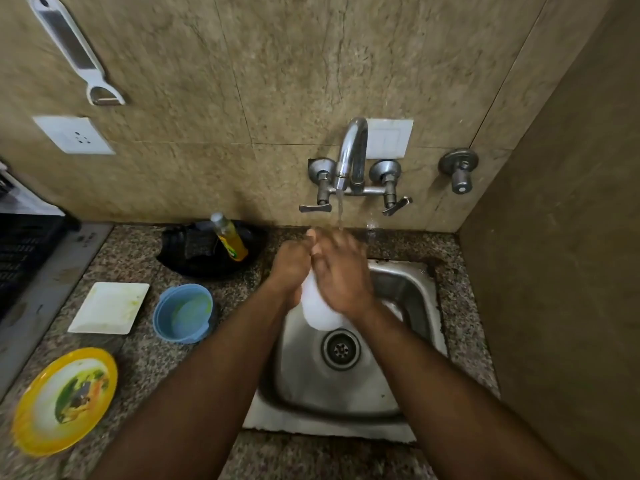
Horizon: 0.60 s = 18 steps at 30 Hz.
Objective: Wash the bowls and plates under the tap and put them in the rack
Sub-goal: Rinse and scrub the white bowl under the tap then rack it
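Over the steel sink (pixel 408 299) I hold a white dish (pixel 320 315) on edge under the running tap (pixel 351 157). My left hand (pixel 291 268) grips its left rim. My right hand (pixel 341 271) lies flat across its face, fingers spread and blurred; most of the dish is hidden behind the hands. On the counter to the left wait a white square plate (pixel 109 308), a blue bowl (pixel 185 313) and a yellow-rimmed plate (pixel 64 400), each with food smears.
A black pan (pixel 207 268) holding a scrubber and a yellow soap bottle (pixel 230 237) sits at the back of the granite counter. A dark rack (pixel 24 251) stands at the far left edge. A brown wall closes off the right side.
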### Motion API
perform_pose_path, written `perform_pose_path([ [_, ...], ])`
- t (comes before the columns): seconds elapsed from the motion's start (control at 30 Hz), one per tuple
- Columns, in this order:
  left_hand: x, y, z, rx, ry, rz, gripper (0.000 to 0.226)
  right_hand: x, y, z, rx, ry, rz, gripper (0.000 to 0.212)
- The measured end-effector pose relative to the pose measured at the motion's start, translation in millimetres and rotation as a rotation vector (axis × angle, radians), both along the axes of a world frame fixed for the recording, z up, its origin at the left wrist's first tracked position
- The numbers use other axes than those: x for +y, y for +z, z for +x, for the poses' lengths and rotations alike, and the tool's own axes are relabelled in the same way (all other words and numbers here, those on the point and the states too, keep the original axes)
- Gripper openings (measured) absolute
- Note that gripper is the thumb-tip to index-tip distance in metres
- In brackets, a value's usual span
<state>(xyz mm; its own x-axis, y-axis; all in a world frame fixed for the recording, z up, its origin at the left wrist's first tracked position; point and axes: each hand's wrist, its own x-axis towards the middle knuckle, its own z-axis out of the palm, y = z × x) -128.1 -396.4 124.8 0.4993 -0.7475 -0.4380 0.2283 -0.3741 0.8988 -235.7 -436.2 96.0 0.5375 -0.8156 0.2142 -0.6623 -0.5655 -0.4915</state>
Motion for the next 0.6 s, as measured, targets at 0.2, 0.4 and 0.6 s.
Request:
perform_pose_path([
  [0.2,3.5,-1.8,-15.5,-0.003,0.103,-0.037,0.039,-10.3,-4.3,0.4,-0.196,-0.084,0.161,0.049],
  [0.4,13.0,-7.5,-25.6,0.062,0.216,-0.127,0.04,-32.1,18.2,2.5,-0.121,-0.28,0.389,0.048],
  [0.6,13.2,-3.5,-21.9,0.083,0.215,-0.198,0.033,-4.7,5.8,3.6,-0.249,-0.108,0.168,0.054],
])
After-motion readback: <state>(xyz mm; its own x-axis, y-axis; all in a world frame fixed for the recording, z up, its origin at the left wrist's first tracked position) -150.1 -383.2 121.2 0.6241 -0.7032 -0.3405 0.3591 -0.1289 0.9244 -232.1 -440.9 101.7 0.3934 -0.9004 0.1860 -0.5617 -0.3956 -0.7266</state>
